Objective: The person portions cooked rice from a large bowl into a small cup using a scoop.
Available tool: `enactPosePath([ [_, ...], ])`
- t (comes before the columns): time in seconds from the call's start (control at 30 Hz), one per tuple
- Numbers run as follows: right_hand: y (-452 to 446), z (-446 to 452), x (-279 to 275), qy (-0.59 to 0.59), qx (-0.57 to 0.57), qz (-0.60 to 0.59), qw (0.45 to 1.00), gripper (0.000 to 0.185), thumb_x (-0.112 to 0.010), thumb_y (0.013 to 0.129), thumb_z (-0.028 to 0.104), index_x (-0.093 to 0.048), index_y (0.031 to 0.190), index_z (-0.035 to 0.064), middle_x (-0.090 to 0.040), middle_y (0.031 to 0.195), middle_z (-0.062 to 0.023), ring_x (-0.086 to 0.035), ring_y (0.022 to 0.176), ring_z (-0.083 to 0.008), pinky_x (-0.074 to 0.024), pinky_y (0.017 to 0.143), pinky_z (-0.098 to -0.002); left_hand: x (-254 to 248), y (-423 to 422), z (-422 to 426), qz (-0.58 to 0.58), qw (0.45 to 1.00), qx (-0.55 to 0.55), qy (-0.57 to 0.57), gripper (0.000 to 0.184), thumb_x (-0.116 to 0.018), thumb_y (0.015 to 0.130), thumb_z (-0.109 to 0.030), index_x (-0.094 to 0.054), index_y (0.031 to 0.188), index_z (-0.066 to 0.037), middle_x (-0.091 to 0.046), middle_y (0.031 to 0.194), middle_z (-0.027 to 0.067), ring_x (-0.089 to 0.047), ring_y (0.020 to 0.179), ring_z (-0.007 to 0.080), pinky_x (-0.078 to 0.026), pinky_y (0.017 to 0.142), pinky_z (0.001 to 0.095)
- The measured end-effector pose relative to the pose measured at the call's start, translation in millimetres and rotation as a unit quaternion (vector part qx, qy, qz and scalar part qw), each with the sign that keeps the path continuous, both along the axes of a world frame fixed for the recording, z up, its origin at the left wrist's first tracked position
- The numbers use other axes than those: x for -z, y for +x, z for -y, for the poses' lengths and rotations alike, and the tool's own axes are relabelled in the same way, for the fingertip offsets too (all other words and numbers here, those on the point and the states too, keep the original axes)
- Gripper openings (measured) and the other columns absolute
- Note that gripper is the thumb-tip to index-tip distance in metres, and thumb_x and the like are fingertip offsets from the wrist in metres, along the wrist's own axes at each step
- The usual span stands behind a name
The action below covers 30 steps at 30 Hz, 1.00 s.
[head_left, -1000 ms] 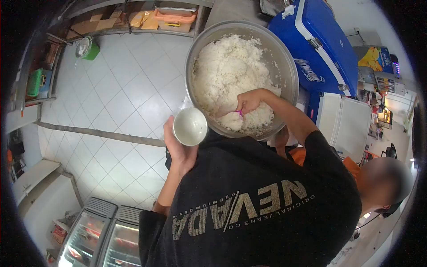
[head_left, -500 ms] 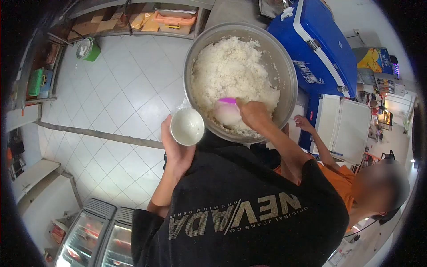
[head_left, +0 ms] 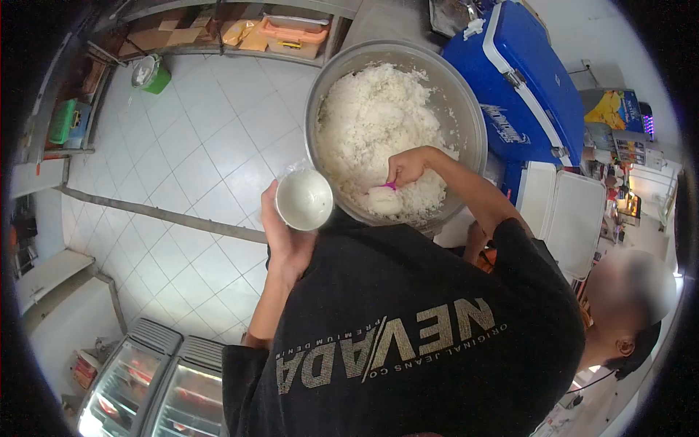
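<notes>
My left hand [head_left: 290, 244] is closed around a small white bowl [head_left: 306, 200], held beside the pot with its open top facing me. Clear plastic film shows at the bowl's far rim, and its inside looks bare. A large metal pot [head_left: 472, 135] full of white cooked rice [head_left: 386, 109] stands in front of me. My right hand [head_left: 409, 164] is inside the pot, wrapped around a pink rice paddle [head_left: 391, 186]. Rice covers most of the paddle's blade, near the pot's close side.
A blue cooler box [head_left: 510, 95] stands right of the pot, with a white open lid [head_left: 571, 218] nearer me. Another person [head_left: 626, 291] is at the right. Shelves with an orange-lidded container [head_left: 291, 33], a green bucket [head_left: 154, 76] and glass-topped freezers [head_left: 182, 386] lie around.
My right hand has turned and shifted, and the paddle's blade now points down into the rice. The bowl has barely moved. The other person's outstretched hand has drawn back from the cooler.
</notes>
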State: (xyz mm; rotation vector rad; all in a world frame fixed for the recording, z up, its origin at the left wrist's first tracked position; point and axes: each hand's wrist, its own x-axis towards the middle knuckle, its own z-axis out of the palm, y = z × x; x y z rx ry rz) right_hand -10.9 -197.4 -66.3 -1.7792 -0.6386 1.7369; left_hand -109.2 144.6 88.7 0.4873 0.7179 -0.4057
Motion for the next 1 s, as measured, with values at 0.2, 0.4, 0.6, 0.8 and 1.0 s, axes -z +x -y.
enactPosePath([
  [0.2,6.6,21.1,-90.1,-0.147,0.205,-0.122,0.960,0.006,-0.069,0.086,0.011,-0.073,0.085,0.0073,-0.039,0.053,0.0082,-0.033,0.042,-0.0041,-0.0236,0.038,-0.0257,-16.5,11.2,13.2,0.085,0.994,0.007,0.064,0.050,-0.041,0.103,-0.053,-0.051,0.129,-0.011,-0.058,0.122,0.0066,-0.058,0.109,0.0194,-0.049,0.090,0.0371],
  [0.4,-41.7,11.9,-141.3,-0.070,0.590,0.059,0.803,0.014,-0.067,0.089,0.017,-0.070,0.089,0.0037,-0.047,0.057,0.0062,-0.041,0.044,-0.0059,-0.0316,0.039,-0.0252,37.2,40.8,122.3,0.097,0.981,0.140,0.094,0.065,-0.034,0.104,-0.058,-0.039,0.145,-0.008,-0.046,0.144,0.0121,-0.047,0.132,0.0260,-0.039,0.109,0.0447],
  [0.6,-88.1,-86.0,-117.4,-0.270,0.451,0.544,0.654,0.039,-0.050,0.092,0.008,-0.052,0.127,-0.0111,-0.068,0.080,-0.0250,-0.070,0.070,-0.0354,-0.0541,0.061,-0.0482,70.6,84.4,183.9,0.068,0.973,0.220,-0.023,0.054,-0.027,0.107,-0.043,-0.045,0.138,-0.003,-0.058,0.129,0.0173,-0.058,0.120,0.0298,-0.047,0.104,0.0451],
  [0.8,-106.1,-86.8,-133.0,-0.310,0.389,0.509,0.702,0.045,-0.054,0.089,0.012,-0.050,0.130,-0.0082,-0.067,0.077,-0.0267,-0.067,0.071,-0.0424,-0.0525,0.062,-0.0518,64.1,101.6,183.1,0.086,0.936,0.334,0.069,0.050,-0.037,0.103,-0.048,-0.055,0.124,-0.007,-0.063,0.116,0.0127,-0.062,0.106,0.0273,-0.052,0.090,0.0511],
  [1.0,-106.5,11.8,-84.4,-0.121,0.632,0.468,0.605,0.023,-0.054,0.094,0.014,-0.070,0.106,0.0025,-0.070,0.078,-0.0170,-0.069,0.071,-0.0299,-0.0516,0.064,-0.0430,78.9,112.0,173.1,0.098,0.949,0.286,0.083,0.045,-0.038,0.102,-0.046,-0.056,0.126,-0.011,-0.062,0.122,0.0095,-0.061,0.112,0.0284,-0.051,0.093,0.0506],
])
